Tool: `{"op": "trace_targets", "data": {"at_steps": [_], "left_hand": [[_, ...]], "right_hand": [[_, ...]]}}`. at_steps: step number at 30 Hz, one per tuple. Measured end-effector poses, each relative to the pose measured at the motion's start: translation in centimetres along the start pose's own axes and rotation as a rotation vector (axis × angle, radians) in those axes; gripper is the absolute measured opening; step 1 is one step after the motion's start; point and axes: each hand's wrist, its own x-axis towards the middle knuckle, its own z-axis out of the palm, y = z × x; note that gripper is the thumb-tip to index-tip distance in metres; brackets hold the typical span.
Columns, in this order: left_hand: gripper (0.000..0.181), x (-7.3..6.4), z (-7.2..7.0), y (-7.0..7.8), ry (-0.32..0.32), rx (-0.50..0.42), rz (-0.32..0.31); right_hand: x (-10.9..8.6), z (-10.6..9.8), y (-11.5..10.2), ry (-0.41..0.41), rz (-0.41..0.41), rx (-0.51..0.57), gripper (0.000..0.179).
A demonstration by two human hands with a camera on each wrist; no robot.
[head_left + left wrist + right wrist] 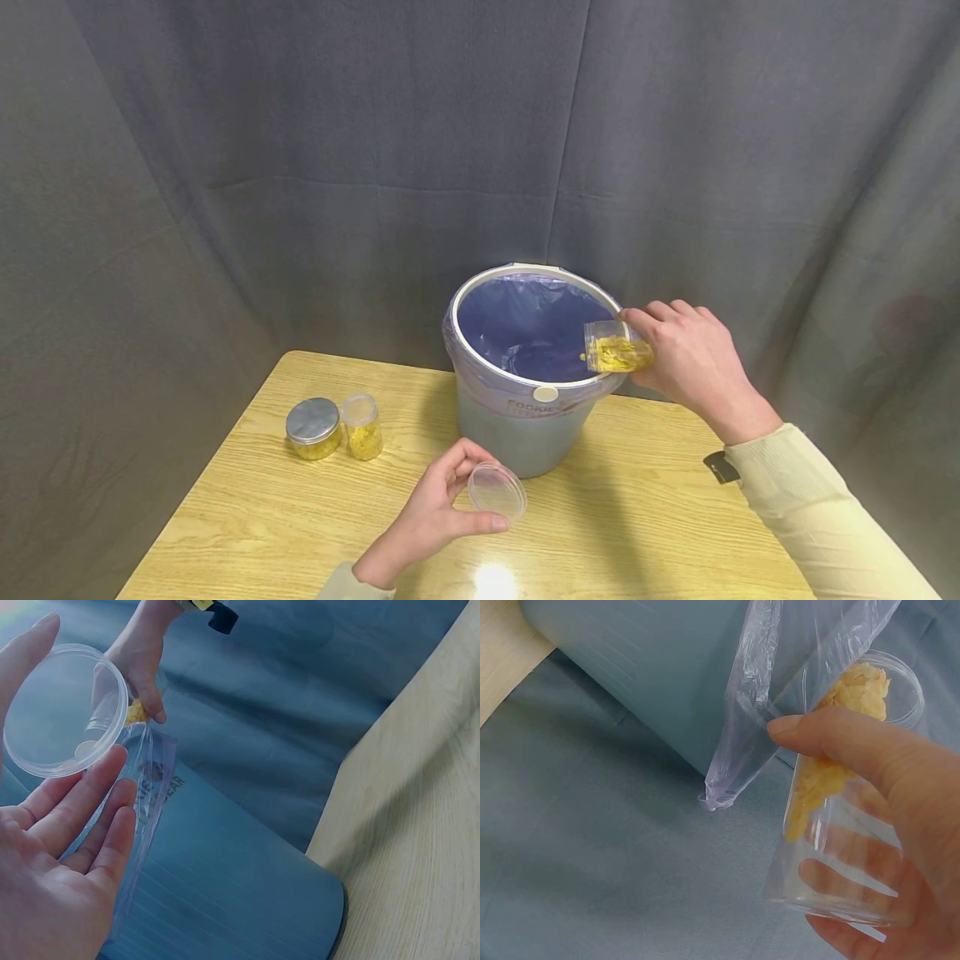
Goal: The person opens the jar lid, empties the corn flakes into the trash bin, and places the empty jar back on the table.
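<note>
We see a smooth, clear plastic jar (618,350) at centre right, a glossy plastic bag (517,329), matt cloth curtain (375,125) above, glossy wood-grained table (660,492) below.

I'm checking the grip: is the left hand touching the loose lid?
Touching. The left wrist view shows the left hand with a finger against the rim of the loose lid.

Grey bucket (517,437) is carrying dark lettering (536,407) on its front: top line is reading "COOKIE" through the liner (480,379), line below is blurring out. Left wrist view is showing "EAR" on the bucket, just past the liner edge. Right of the bucket, a black tag (722,467) on the sleeve (817,508) is bearing a mark too small to read.
</note>
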Motion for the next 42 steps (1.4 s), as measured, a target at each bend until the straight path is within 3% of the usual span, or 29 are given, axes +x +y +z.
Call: {"op": "trace_targets", "data": {"at_steps": [15, 31, 42], "left_hand": [[0.051, -0.13, 0.11, -0.14, 0.002, 0.003, -0.034], [0.049, -0.15, 0.09, -0.32, -0.008, 0.01, 0.032], [0.049, -0.1, 0.09, -0.43, -0.001, 0.006, 0.005]], "right_hand": [[0.11, -0.07, -0.13, -0.004, -0.014, -0.026, 0.068], [0.28, -0.09, -0.24, -0.009, -0.014, -0.04, 0.067], [0.28, -0.27, -0.25, 0.001, -0.035, -0.068, 0.066]]}}
